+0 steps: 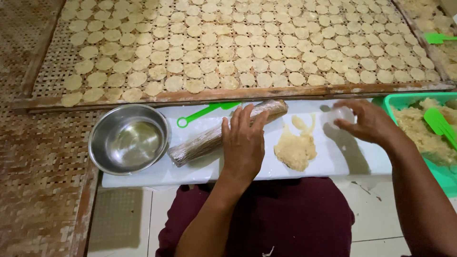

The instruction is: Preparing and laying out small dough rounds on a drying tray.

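1. Woven bamboo tray [47, 71] at 12 o'clock is nearly packed with flat dough discs [247, 47].
2. Left hand [243, 143] lies open and flat on the wrapped roller [209, 140].
3. Right hand [369, 121] pinches a pale piece, 2 o'clock.
4. Dough lump [295, 150] on the white board [157, 173] plus a green tub [445, 178] still unshaped.

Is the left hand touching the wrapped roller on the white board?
Touching. The head view shows the left hand lying flat across the wrapped roller, its fingers covering the middle.
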